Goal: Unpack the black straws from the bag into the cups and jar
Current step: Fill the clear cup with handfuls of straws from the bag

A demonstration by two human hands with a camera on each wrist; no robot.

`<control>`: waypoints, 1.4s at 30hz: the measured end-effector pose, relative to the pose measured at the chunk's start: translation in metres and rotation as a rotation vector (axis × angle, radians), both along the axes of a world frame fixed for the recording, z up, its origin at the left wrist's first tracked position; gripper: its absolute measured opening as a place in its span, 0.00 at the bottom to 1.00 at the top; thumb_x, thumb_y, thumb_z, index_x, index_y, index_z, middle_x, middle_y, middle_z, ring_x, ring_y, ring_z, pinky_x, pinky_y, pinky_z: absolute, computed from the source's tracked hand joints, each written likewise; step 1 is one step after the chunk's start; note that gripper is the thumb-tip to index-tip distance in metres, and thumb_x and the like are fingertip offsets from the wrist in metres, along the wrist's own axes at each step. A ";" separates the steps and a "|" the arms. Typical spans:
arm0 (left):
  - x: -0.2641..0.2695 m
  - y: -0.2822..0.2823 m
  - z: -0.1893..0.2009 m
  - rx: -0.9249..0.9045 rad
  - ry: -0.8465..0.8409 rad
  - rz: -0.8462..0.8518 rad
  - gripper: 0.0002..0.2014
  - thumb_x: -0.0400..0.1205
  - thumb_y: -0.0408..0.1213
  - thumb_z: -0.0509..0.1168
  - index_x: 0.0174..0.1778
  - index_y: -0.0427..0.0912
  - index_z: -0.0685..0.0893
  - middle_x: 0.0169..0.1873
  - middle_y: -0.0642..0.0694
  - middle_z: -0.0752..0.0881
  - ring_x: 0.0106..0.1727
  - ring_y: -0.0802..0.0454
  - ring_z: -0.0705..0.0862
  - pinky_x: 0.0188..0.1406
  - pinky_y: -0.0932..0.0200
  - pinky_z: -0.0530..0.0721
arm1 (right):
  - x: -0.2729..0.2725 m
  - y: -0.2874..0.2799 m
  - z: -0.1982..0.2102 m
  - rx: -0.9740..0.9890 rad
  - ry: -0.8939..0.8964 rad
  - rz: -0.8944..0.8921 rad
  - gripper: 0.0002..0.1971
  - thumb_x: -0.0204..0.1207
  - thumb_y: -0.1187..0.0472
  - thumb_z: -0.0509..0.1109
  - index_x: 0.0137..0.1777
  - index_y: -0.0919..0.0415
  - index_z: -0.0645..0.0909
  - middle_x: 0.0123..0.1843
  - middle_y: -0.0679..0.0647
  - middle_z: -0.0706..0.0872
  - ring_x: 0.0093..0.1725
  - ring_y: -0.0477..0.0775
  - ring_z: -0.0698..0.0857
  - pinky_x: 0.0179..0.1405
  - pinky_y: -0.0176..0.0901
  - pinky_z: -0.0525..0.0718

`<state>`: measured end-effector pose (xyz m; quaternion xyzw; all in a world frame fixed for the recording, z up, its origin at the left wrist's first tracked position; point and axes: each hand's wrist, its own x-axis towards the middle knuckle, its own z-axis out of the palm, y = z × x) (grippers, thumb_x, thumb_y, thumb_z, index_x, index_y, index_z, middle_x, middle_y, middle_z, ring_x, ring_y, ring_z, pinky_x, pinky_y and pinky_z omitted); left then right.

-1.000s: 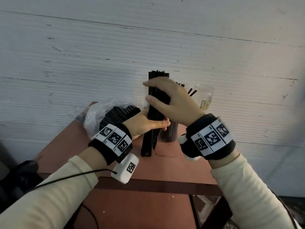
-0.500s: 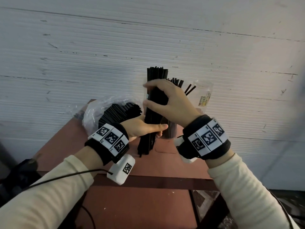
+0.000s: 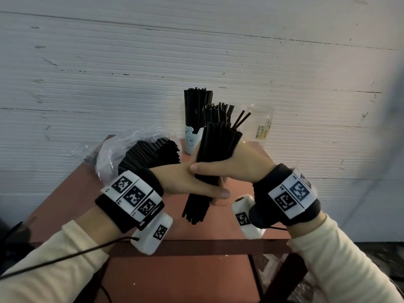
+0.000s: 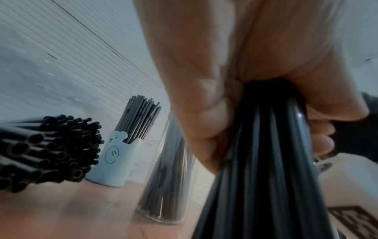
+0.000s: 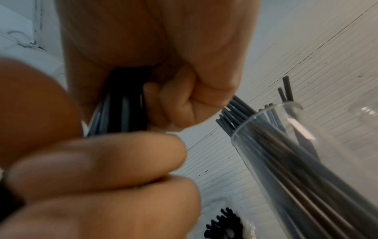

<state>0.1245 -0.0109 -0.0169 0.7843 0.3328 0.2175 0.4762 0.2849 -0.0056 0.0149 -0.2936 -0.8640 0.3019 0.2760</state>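
Both hands grip one thick bundle of black straws above the table, tilted with its top to the right. My left hand wraps it low down, and my right hand closes round it just above. In the left wrist view the bundle fans out below the fist. The clear plastic bag with more straws lies at the left. A pale blue bear cup and a clear cup behind the bundle each hold straws. A clear jar stands at the back right.
The red-brown table is small, with its front edge close below my wrists. A white ribbed wall stands right behind the cups. A cable runs from my left wrist off to the left.
The bundle stood upright with its lower end on the table; now it is lifted and tilted. My right hand slid from its top part down to just above my left hand.
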 end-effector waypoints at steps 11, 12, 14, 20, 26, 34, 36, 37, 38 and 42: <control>0.023 0.060 -0.009 0.265 -0.159 0.665 0.62 0.55 0.58 0.85 0.76 0.56 0.50 0.68 0.46 0.67 0.71 0.53 0.71 0.73 0.53 0.71 | 0.057 0.048 0.061 0.096 0.631 -0.409 0.05 0.72 0.65 0.73 0.38 0.58 0.81 0.29 0.48 0.78 0.25 0.48 0.71 0.19 0.34 0.64; 0.026 0.068 -0.008 0.250 -0.164 0.672 0.64 0.57 0.54 0.85 0.79 0.54 0.46 0.71 0.46 0.66 0.73 0.53 0.69 0.75 0.53 0.69 | 0.060 0.053 0.065 0.093 0.660 -0.425 0.05 0.72 0.65 0.73 0.37 0.58 0.81 0.30 0.50 0.78 0.25 0.48 0.71 0.19 0.34 0.64; 0.030 0.082 -0.006 0.231 -0.155 0.636 0.66 0.60 0.50 0.85 0.83 0.50 0.43 0.77 0.45 0.64 0.77 0.52 0.66 0.80 0.49 0.66 | 0.065 0.062 0.072 0.092 0.684 -0.448 0.06 0.72 0.66 0.73 0.36 0.58 0.80 0.30 0.50 0.77 0.25 0.49 0.71 0.19 0.35 0.64; 0.037 0.103 -0.004 0.246 -0.118 0.613 0.56 0.62 0.46 0.85 0.81 0.45 0.57 0.67 0.51 0.77 0.70 0.50 0.78 0.75 0.46 0.75 | 0.062 0.087 0.075 0.097 0.607 -0.526 0.05 0.71 0.64 0.74 0.38 0.60 0.80 0.32 0.54 0.77 0.26 0.50 0.71 0.20 0.37 0.64; 0.031 0.104 -0.004 0.231 -0.085 0.593 0.48 0.64 0.47 0.84 0.77 0.47 0.66 0.64 0.52 0.80 0.66 0.53 0.80 0.69 0.51 0.78 | 0.047 0.102 0.073 0.041 0.231 -0.560 0.09 0.69 0.57 0.75 0.41 0.60 0.79 0.33 0.56 0.75 0.26 0.48 0.70 0.20 0.37 0.65; 0.028 0.109 -0.003 0.211 -0.108 0.549 0.44 0.62 0.44 0.86 0.72 0.49 0.73 0.60 0.54 0.85 0.62 0.57 0.83 0.69 0.50 0.81 | 0.034 0.100 0.054 0.058 -0.070 -0.506 0.13 0.70 0.52 0.78 0.35 0.57 0.79 0.26 0.48 0.79 0.22 0.43 0.76 0.22 0.34 0.72; 0.028 0.110 -0.005 0.198 -0.109 0.550 0.43 0.61 0.45 0.86 0.72 0.49 0.74 0.60 0.54 0.85 0.62 0.56 0.84 0.69 0.49 0.81 | 0.035 0.097 0.052 0.084 -0.003 -0.511 0.13 0.69 0.48 0.79 0.44 0.55 0.83 0.37 0.45 0.84 0.30 0.37 0.81 0.28 0.29 0.75; 0.028 0.109 -0.004 0.193 -0.107 0.548 0.44 0.61 0.46 0.86 0.72 0.49 0.74 0.60 0.54 0.85 0.62 0.56 0.84 0.69 0.48 0.80 | 0.035 0.097 0.051 0.135 0.031 -0.529 0.16 0.68 0.45 0.79 0.48 0.54 0.84 0.42 0.45 0.85 0.36 0.36 0.82 0.35 0.30 0.75; 0.028 0.108 -0.004 0.192 -0.101 0.548 0.45 0.59 0.49 0.86 0.72 0.50 0.74 0.60 0.54 0.85 0.63 0.56 0.83 0.70 0.48 0.80 | 0.036 0.098 0.050 0.203 0.055 -0.556 0.19 0.68 0.43 0.79 0.51 0.54 0.84 0.44 0.45 0.84 0.39 0.36 0.80 0.39 0.31 0.74; 0.030 0.105 -0.003 0.187 -0.098 0.552 0.51 0.51 0.58 0.83 0.71 0.51 0.75 0.61 0.56 0.86 0.64 0.57 0.84 0.71 0.48 0.79 | 0.032 0.094 0.043 0.479 0.148 -0.545 0.23 0.74 0.47 0.75 0.66 0.52 0.77 0.53 0.45 0.80 0.43 0.33 0.75 0.44 0.22 0.71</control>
